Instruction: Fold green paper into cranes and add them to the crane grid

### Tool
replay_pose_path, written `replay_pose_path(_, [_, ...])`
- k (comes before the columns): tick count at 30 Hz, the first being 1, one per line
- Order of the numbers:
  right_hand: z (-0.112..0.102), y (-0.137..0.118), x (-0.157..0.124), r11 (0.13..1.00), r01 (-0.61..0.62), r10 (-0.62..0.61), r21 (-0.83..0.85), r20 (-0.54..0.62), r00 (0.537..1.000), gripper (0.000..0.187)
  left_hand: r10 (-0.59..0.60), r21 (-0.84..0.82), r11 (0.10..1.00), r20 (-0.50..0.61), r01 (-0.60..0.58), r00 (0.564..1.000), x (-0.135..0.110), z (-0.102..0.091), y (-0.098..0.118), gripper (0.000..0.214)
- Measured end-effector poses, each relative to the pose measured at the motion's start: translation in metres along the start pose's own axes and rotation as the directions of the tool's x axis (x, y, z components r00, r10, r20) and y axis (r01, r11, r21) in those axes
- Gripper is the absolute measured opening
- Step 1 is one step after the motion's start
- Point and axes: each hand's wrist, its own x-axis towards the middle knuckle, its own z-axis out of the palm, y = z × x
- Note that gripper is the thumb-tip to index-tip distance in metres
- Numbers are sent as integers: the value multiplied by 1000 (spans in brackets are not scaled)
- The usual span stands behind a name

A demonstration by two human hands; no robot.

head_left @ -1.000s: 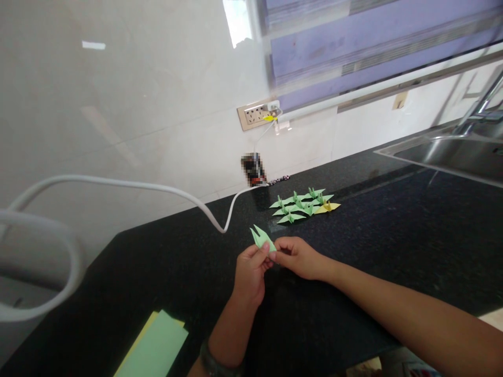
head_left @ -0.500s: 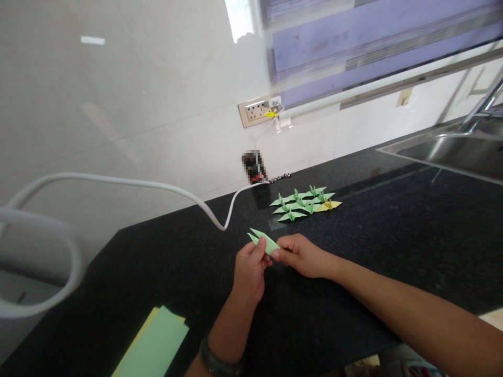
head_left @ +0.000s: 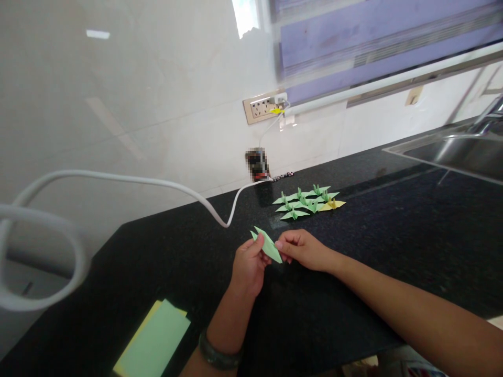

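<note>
A folded green paper piece (head_left: 267,244) is pinched between both of my hands above the black countertop (head_left: 393,241). My left hand (head_left: 247,268) grips its left side with closed fingers. My right hand (head_left: 303,249) pinches its right edge between thumb and fingers. Behind them, several finished green paper cranes (head_left: 301,203) and one yellow paper crane (head_left: 333,204) lie in a cluster on the counter.
A stack of green and yellow paper sheets (head_left: 155,337) lies at the near left edge. A white cable (head_left: 157,184) runs from a wall socket (head_left: 264,107) across the counter's back. A steel sink (head_left: 456,149) sits at far right.
The folded paper has tilted flatter and lower between my hands, its points now leaning left. The view shifted slightly, and my hands stay pinched on it.
</note>
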Motion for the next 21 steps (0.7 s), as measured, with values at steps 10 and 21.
replay_pose_path(10, [-1, -7, -5, 840, 342, -406, -421, -70, 911, 36, 18, 169, 986, -92, -2, 996, 1, -1, -6, 26])
replay_pose_path(21, [-14, -13, -7, 492, 444, -498, -749, 177, 849, 21, -94, 159, 983, -2, 93, 996, -2, -1, -8, 34])
